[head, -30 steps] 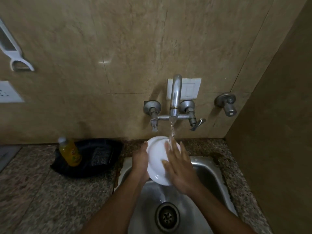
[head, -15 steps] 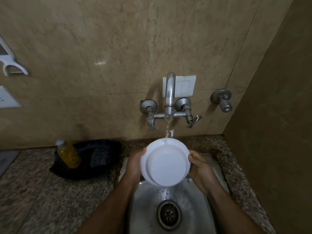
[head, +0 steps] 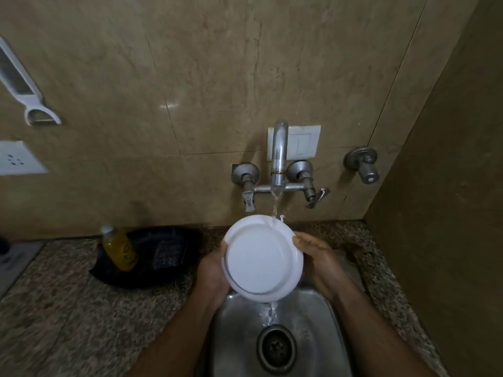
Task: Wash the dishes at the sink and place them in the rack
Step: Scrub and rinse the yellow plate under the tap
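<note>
A white plate (head: 262,258) is held tilted over the steel sink (head: 239,336), its underside toward me. Water runs from the tap (head: 279,156) onto its upper rim and drips off the lower edge toward the drain (head: 275,348). My left hand (head: 213,270) grips the plate's left edge, fingers hidden behind it. My right hand (head: 317,258) holds the right edge, with the thumb on the rim. No rack is in view.
A yellow dish-soap bottle (head: 119,248) lies in a black tray (head: 163,257) with a scrubber on the granite counter (head: 68,308), left of the sink. A wall closes in at right (head: 449,213). A white peeler (head: 24,88) hangs at upper left.
One second ago my right palm rubbed the plate's face. It has since moved to the right rim, and the plate turned its underside toward me under the stream.
</note>
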{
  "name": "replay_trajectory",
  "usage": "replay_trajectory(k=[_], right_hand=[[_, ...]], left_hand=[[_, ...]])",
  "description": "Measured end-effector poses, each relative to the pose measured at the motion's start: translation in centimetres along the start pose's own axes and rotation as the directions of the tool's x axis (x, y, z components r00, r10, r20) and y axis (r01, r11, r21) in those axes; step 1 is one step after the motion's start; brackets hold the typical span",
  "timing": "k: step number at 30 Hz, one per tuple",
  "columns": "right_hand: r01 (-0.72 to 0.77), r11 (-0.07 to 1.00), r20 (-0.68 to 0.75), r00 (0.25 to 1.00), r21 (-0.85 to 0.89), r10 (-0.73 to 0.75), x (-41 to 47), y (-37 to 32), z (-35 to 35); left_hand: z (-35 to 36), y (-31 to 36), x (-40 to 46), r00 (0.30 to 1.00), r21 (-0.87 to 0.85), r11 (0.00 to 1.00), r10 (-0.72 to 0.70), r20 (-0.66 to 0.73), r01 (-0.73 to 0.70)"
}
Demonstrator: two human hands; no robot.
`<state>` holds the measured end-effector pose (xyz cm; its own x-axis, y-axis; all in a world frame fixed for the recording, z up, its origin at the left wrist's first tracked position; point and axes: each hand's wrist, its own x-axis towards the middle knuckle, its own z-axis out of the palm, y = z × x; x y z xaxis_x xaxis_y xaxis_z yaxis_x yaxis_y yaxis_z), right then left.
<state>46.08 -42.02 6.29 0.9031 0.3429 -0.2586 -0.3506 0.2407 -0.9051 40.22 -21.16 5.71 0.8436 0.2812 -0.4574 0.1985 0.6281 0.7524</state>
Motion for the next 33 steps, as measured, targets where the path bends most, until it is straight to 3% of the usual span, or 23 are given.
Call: replay_trajectory(k=[7,14,19,22,33], right_hand=[[-0.036,0.999,0.082,0.996,0.020,0.034,-0.8,1.4,0.3],[-0.051,0.999,0.063,0.997,0.016,0.050,-0.1,1.1,1.0],[-0.106,0.975,0.029,0.994,0.197,0.103,0.6,0.3,2.1],[-0.139,0.932,0.001,0.989,0.334,0.148,0.9,0.2,2.3],[-0.123,0.710,-0.140,0.943,0.693,0.301,0.5,1.2,-0.6]], left_hand=[[-1.1,-1.5,0.2,0.991,-0.207,0.975,-0.096,-0.089,0.076],[-0.9,-2.0,0.2,0.970,-0.153,0.967,-0.220,-0.108,0.202],[-1.2,-1.7,0.9,0.955,-0.046,0.972,-0.235,-0.183,0.230],[-1.2,-1.1,1.0,0.963,-0.040,0.973,-0.231,-0.140,0.227],[1.2,0.2,1.3,0.954,-0.271,0.927,-0.290,-0.074,0.260]])
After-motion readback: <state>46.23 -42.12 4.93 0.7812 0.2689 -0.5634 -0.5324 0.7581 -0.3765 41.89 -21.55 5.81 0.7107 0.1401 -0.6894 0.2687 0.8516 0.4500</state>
